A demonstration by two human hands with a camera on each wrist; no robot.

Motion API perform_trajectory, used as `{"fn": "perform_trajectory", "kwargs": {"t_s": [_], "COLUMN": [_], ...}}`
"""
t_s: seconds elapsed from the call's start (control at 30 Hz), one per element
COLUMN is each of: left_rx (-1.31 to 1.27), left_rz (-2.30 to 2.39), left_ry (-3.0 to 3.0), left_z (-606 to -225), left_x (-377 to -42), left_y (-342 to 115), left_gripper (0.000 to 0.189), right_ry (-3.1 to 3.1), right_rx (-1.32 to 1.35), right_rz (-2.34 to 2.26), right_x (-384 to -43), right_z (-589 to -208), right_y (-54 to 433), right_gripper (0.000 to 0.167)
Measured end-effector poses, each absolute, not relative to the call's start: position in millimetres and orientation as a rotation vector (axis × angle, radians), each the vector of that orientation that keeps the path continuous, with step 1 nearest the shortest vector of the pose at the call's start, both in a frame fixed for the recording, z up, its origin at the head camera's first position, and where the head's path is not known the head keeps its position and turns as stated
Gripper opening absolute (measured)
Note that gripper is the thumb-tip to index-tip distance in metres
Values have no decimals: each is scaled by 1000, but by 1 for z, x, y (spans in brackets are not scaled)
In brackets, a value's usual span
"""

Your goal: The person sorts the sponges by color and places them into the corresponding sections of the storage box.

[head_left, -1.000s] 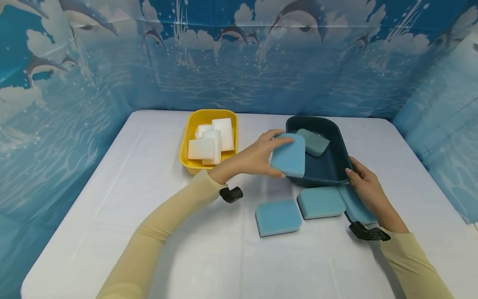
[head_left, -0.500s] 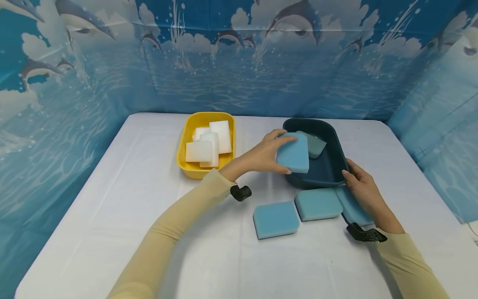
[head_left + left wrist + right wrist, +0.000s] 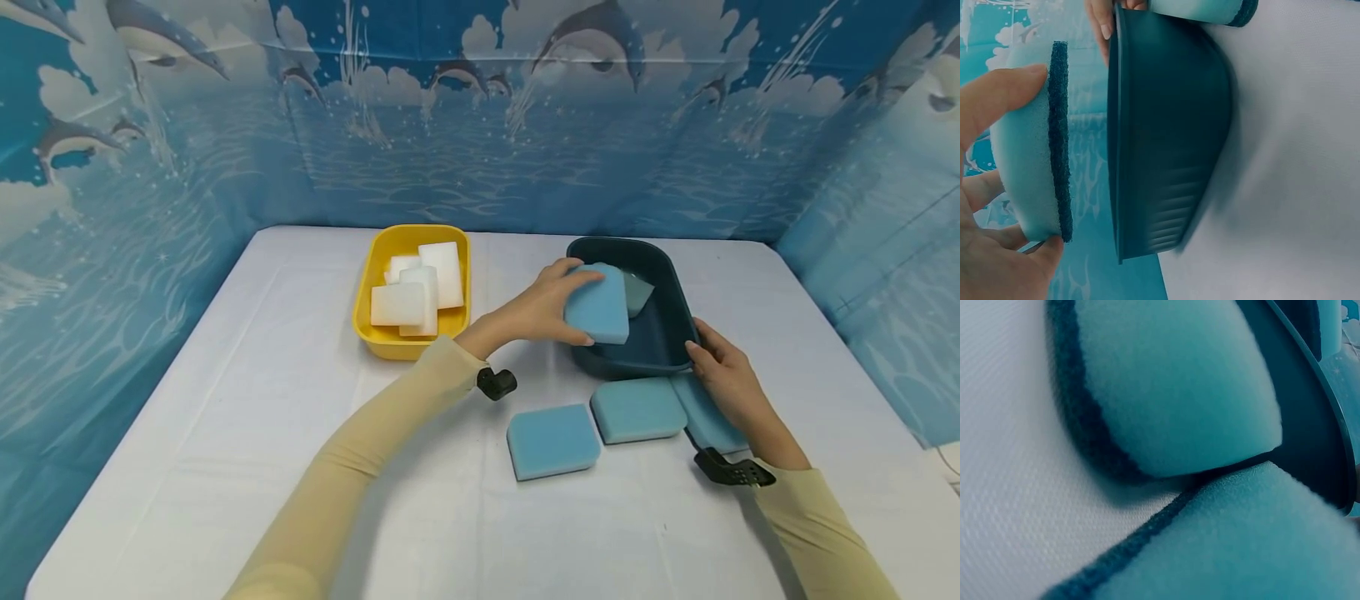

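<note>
My left hand (image 3: 551, 308) grips a light blue scrub sponge (image 3: 598, 307) by its edges, thumb on one side and fingers on the other. In the left wrist view the dark scouring layer of this held sponge (image 3: 1029, 147) faces the dark teal basin (image 3: 1172, 125), above its rim. Inside the basin lies another blue-green sponge (image 3: 637, 293), partly covered by the held one. My right hand (image 3: 727, 379) pinches the basin's near right rim, thumb outside. Under that hand a sponge (image 3: 708, 412) lies on the table, and a second sponge (image 3: 639, 410) sits beside it.
One more blue sponge (image 3: 553, 442) lies on the white table (image 3: 300, 508) nearer the front. At the back left stands a yellow basin (image 3: 390, 350) with several white sponges (image 3: 442, 275) in it. A dolphin-print curtain (image 3: 450, 167) hangs behind the table.
My left hand has carried the blue sponge right, farther over the teal basin. The right hand keeps its hold on the rim. The whole head view has shifted slightly.
</note>
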State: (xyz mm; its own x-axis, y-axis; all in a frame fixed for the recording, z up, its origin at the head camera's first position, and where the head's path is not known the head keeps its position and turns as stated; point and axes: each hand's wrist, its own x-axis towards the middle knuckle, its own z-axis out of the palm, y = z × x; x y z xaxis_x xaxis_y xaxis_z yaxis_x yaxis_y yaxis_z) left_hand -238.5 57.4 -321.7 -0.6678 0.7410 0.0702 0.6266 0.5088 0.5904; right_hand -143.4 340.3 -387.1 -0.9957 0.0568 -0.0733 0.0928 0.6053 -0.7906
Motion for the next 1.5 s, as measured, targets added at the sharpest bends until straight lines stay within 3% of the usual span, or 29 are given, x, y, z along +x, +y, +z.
{"fn": "perform_trajectory", "kwargs": {"t_s": [1.5], "left_rx": [1120], "left_rz": [811], "left_ry": [2632], "left_z": [-346], "left_x": [-261], "left_y": [111], "left_gripper": [82], "right_ry": [2804], "right_rx": [106], "right_rz": [-1428], "right_x": [-135], "right_z": [-387], "right_y": [342], "right_gripper": [63]}}
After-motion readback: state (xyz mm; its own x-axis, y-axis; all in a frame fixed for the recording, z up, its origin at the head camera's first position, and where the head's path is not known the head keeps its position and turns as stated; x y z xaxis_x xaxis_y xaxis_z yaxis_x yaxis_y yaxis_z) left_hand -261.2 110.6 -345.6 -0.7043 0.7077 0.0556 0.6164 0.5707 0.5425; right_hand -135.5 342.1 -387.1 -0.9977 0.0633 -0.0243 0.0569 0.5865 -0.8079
